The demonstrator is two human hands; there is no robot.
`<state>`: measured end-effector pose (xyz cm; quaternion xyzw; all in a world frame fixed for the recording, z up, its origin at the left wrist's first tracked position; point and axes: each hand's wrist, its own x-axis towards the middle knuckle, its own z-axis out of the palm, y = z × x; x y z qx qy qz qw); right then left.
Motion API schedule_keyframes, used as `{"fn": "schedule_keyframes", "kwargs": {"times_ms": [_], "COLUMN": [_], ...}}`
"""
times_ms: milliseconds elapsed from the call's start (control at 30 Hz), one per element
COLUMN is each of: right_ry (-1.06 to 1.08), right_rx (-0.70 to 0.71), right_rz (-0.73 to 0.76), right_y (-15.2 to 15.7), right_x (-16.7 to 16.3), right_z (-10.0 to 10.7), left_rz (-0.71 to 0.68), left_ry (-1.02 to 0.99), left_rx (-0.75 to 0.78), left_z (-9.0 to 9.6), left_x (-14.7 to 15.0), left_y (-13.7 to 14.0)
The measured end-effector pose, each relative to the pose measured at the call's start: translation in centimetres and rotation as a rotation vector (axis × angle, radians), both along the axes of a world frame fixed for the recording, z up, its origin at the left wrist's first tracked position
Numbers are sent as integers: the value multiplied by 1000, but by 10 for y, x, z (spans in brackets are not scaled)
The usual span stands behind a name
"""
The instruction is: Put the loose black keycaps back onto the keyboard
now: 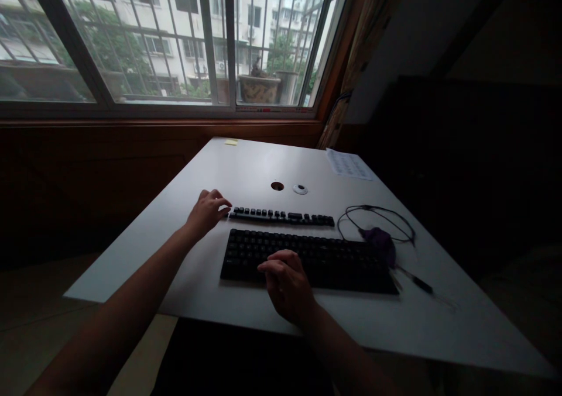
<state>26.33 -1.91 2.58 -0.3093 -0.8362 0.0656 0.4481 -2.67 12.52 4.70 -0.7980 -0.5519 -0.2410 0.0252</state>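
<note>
A black keyboard (342, 267) lies near the front edge of the white table. Just behind it runs a row of loose black keycaps (281, 216). My left hand (206, 213) is at the left end of that row, thumb and fingertips closing around a keycap there. Over the left-middle part of the keyboard, my right hand (287, 285) has its fingers bent and pressed together in a pinch. Whatever lies between those fingertips, if anything, is too small to make out.
On the keyboard's right end rests a purple cloth (381, 245), with a black cable (404, 216) looped behind. A thin tool with a dark handle (421, 284) lies to its right. Farther back are a cable hole (277, 186), its round cover (300, 189) and a printed sheet (349, 165).
</note>
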Motion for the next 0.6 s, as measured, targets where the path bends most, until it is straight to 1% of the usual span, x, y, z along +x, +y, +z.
{"fn": "schedule_keyframes", "kwargs": {"times_ms": [100, 200, 333, 600], "right_ry": [15, 30, 46, 75], "right_rx": [-8, -5, -5, -4], "right_rz": [0, 0, 7, 8], "right_y": [1, 1, 1, 0], "right_x": [1, 2, 2, 3], "right_z": [-2, -4, -4, -2], "left_rz": [-40, -63, -78, -83], "left_ry": [37, 68, 110, 173], "left_rx": [-43, -82, -108, -115], "left_z": [-1, 1, 3, -1], "left_x": [2, 5, 9, 13], "left_y": [20, 31, 38, 46]}}
